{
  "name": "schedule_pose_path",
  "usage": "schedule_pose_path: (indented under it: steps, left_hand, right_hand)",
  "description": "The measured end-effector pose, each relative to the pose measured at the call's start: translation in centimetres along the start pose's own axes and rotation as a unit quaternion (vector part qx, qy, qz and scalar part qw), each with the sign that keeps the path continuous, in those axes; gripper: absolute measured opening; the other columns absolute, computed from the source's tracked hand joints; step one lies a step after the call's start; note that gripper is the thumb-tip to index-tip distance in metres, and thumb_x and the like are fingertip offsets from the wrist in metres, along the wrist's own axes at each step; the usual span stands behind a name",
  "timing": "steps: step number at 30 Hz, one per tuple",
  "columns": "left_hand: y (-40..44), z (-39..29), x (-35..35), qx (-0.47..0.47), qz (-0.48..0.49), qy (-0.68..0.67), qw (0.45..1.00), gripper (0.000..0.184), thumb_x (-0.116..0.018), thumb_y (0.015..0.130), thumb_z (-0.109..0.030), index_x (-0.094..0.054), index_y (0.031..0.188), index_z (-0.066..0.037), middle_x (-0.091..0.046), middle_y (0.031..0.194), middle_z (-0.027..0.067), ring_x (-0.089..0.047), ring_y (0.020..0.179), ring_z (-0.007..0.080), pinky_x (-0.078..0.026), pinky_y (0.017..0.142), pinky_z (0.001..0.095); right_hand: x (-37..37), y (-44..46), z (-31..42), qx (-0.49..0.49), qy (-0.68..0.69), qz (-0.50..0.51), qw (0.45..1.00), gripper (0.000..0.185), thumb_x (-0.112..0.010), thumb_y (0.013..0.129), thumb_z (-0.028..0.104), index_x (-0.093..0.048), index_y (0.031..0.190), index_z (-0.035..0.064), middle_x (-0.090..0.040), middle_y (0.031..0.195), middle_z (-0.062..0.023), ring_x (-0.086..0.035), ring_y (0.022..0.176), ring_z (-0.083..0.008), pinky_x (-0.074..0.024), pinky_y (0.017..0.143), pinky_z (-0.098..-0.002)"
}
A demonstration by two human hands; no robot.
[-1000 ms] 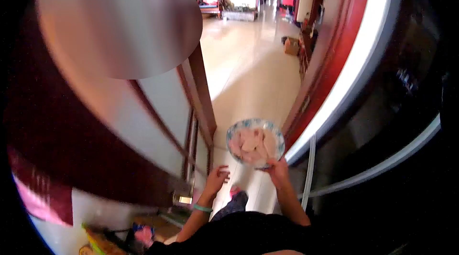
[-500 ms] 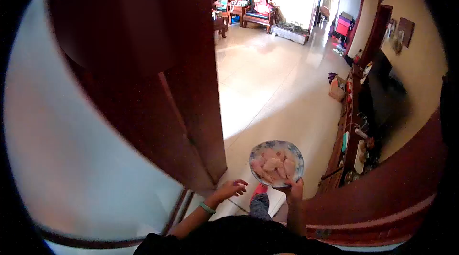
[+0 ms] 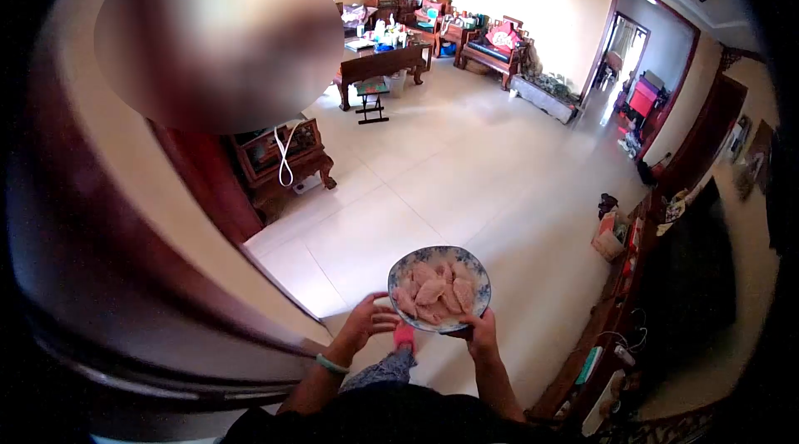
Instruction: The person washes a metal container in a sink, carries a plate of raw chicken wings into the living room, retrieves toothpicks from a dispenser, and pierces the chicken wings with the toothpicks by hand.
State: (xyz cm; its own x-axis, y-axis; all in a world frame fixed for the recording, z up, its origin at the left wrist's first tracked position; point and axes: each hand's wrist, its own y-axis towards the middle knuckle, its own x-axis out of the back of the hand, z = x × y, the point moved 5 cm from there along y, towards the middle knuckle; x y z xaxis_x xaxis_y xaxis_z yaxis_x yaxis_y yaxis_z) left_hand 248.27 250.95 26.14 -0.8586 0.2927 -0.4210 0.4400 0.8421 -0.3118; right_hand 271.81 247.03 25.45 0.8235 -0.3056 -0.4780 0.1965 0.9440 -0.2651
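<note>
A round plate with a blue-and-white patterned rim (image 3: 401, 265) holds several pale pink pieces that look like raw meat (image 3: 431, 290). My right hand (image 3: 481, 334) grips the plate at its lower right edge, thumb on the rim. Close to the plate's lower left side is my left hand (image 3: 363, 323), its fingers spread and apart; whether the fingertips touch the rim cannot be made out. A pale green bangle (image 3: 332, 364) circles my left wrist.
Tiled floor (image 3: 416, 186) stretches ahead. A long low cabinet (image 3: 601, 319) runs along the right, with a box (image 3: 610, 236) beside it. A door frame edge is close on the left. Farther off stand a wooden table (image 3: 379, 65), a small stool (image 3: 372, 101) and wooden chairs (image 3: 499, 49).
The view has passed the doorway and shows more of the room. My left hand has come nearer the plate, which stays in my right hand.
</note>
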Motion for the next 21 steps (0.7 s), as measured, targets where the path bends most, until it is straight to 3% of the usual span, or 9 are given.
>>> schedule_pose_path:
  steps: [2,8,10,13,14,16,18,20,21]
  left_hand:
    - [5.9,-1.6,-0.2,-0.004,-0.009,-0.064,0.998,0.05,-0.044,0.09,-0.034,-0.034,0.126,-0.002,-0.056,0.1,0.0181,-0.06,0.086,0.0246,-0.051,0.078,0.038]
    - [22.1,-6.2,-2.1,0.03,0.048,0.026,0.998,0.046,-0.041,0.088,-0.034,-0.04,0.123,-0.003,-0.057,0.097,0.0173,-0.061,0.085,0.026,-0.051,0.077,0.0379]
    - [27.3,-9.1,-3.2,0.031,0.042,0.044,0.998,0.046,-0.043,0.087,-0.033,-0.04,0.122,-0.003,-0.057,0.098,0.0151,-0.06,0.086,0.025,-0.051,0.078,0.0375]
    - [33.5,-12.0,-4.2,-0.08,0.191,0.047,0.977,0.084,-0.06,0.071,-0.056,-0.028,0.13,-0.005,-0.057,0.103,0.0095,-0.06,0.091,0.0233,-0.051,0.077,0.0343]
    - [36.3,-12.7,-4.1,-0.029,0.162,0.059,0.985,0.078,-0.057,0.072,-0.057,-0.038,0.125,-0.002,-0.051,0.11,0.0109,-0.058,0.094,0.0221,-0.051,0.077,0.0341]
    - [42.4,-14.2,-3.0,-0.129,0.202,0.134,0.962,0.065,-0.054,0.076,-0.055,-0.051,0.111,0.0,-0.042,0.118,0.0123,-0.057,0.096,0.0211,-0.051,0.077,0.0325]
    - [49.3,-14.0,-1.1,-0.045,0.14,0.153,0.977,0.052,-0.048,0.083,-0.048,-0.058,0.098,0.001,-0.033,0.123,0.0137,-0.056,0.096,0.0212,-0.051,0.076,0.0312]
    - [53.5,-16.6,0.1,-0.153,0.077,0.166,0.971,0.035,-0.052,0.086,-0.021,-0.044,0.113,-0.001,-0.058,0.082,0.0102,-0.058,0.073,0.0156,-0.05,0.059,0.027]
    - [56.4,-17.7,0.6,-0.034,0.004,0.1,0.994,0.035,-0.053,0.086,-0.02,-0.044,0.113,0.0,-0.058,0.083,0.0103,-0.058,0.071,0.015,-0.05,0.058,0.0258]
  right_hand:
    - [0.2,4.9,2.0,-0.009,0.009,0.024,1.0,0.053,-0.049,0.069,-0.004,-0.038,0.12,-0.0048,-0.054,0.11,-0.0199,-0.061,0.088,-0.035,-0.0584,0.061,-0.0477]
    - [3.1,17.4,5.7,-0.031,-0.006,0.008,0.999,0.056,-0.047,0.068,-0.005,-0.034,0.123,-0.0045,-0.052,0.112,-0.0216,-0.06,0.088,-0.0391,-0.0578,0.059,-0.0501]
    - [3.8,22.9,8.2,0.008,0.019,-0.034,0.999,0.059,-0.053,0.066,-0.004,-0.037,0.122,-0.0013,-0.053,0.109,-0.0194,-0.063,0.08,-0.0347,-0.0586,0.056,-0.0468]
    - [4.3,29.4,10.3,0.015,-0.009,-0.037,0.999,0.059,-0.052,0.064,-0.003,-0.038,0.121,-0.0015,-0.054,0.109,-0.0183,-0.063,0.079,-0.0351,-0.0585,0.054,-0.0465]
    - [4.4,32.2,10.9,0.02,-0.027,-0.054,0.998,0.059,-0.052,0.064,-0.002,-0.038,0.122,-0.0016,-0.054,0.109,-0.0182,-0.063,0.079,-0.0348,-0.0585,0.053,-0.046]
    - [3.2,37.9,12.7,0.038,-0.033,-0.038,0.998,0.061,-0.052,0.063,0.0,-0.038,0.122,-0.0015,-0.055,0.108,-0.0181,-0.063,0.079,-0.0339,-0.0585,0.051,-0.0443]
    - [3.2,44.4,12.5,0.017,-0.03,-0.049,0.998,0.062,-0.052,0.062,0.001,-0.038,0.122,-0.0009,-0.055,0.107,-0.0186,-0.063,0.078,-0.0332,-0.0584,0.05,-0.0432]
    - [2.1,50.0,13.4,0.019,-0.025,-0.023,0.999,0.062,-0.053,0.062,0.002,-0.038,0.122,-0.0007,-0.056,0.107,-0.0178,-0.063,0.078,-0.0326,-0.0584,0.049,-0.0429]
    - [1.1,53.6,14.1,0.014,-0.034,0.0,0.999,0.062,-0.053,0.062,0.002,-0.038,0.123,-0.0009,-0.055,0.107,-0.0177,-0.063,0.076,-0.0327,-0.0585,0.049,-0.0424]
